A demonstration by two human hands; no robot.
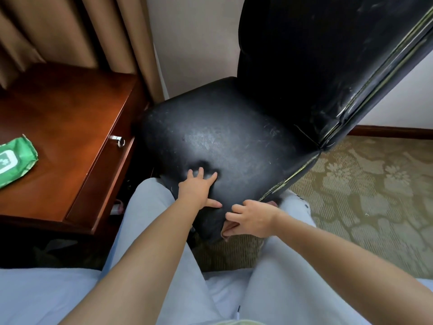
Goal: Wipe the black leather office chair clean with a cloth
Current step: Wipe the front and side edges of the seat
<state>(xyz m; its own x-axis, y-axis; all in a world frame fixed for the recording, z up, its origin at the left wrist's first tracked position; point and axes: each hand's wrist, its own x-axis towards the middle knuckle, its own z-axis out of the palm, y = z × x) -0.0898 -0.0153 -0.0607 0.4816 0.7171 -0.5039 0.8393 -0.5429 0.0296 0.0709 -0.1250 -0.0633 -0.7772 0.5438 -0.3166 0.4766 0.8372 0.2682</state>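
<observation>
The black leather chair (234, 137) stands in front of me, its worn seat scuffed and its backrest rising at the upper right. My left hand (199, 186) rests flat on the near part of the seat with fingers spread. My right hand (250, 219) presses a small tan cloth (228, 229) against the seat's front edge, fingers curled over it. Most of the cloth is hidden under that hand.
A reddish wooden desk (70, 127) with a drawer and key stands to the left, touching the chair's side. A green pack of wet wipes (14, 160) lies on it. Brown curtains hang behind. Patterned carpet (375, 188) spreads to the right. My knees flank the seat.
</observation>
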